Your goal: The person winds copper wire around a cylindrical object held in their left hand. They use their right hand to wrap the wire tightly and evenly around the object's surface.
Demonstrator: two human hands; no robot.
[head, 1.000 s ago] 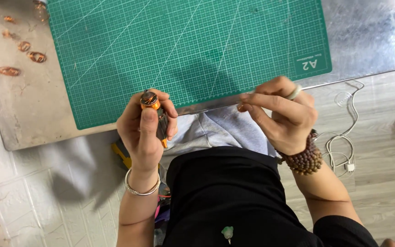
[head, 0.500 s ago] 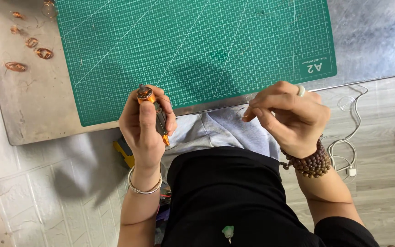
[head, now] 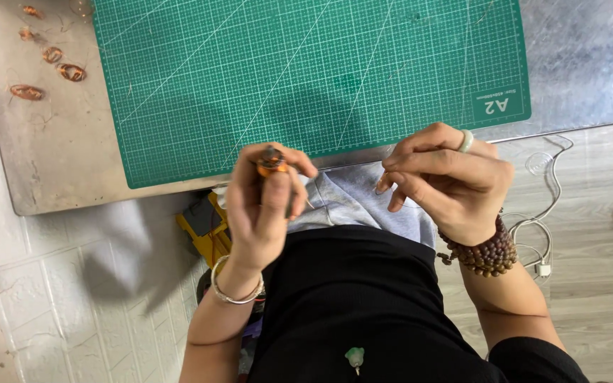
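My left hand [head: 264,206] is closed around a small part wound with copper wire [head: 272,162], held just below the near edge of the green cutting mat [head: 306,71]. A thin stick pokes out below the fingers. My right hand [head: 448,181] pinches something fine at its fingertips, level with the left hand and a short way to its right; what it pinches is too thin to make out. It wears a pale ring and a bead bracelet. The left wrist carries a silver bangle.
The mat lies on a metal table [head: 51,142]. Several small copper wire coils [head: 51,60] lie at the table's far left. A yellow tool [head: 207,234] sits under the table by my lap. A white cable [head: 544,213] lies on the wooden floor at right.
Both hands stay together at the table's near edge with the same grip; the left hand's fingers have shifted slightly on the copper-wound part.
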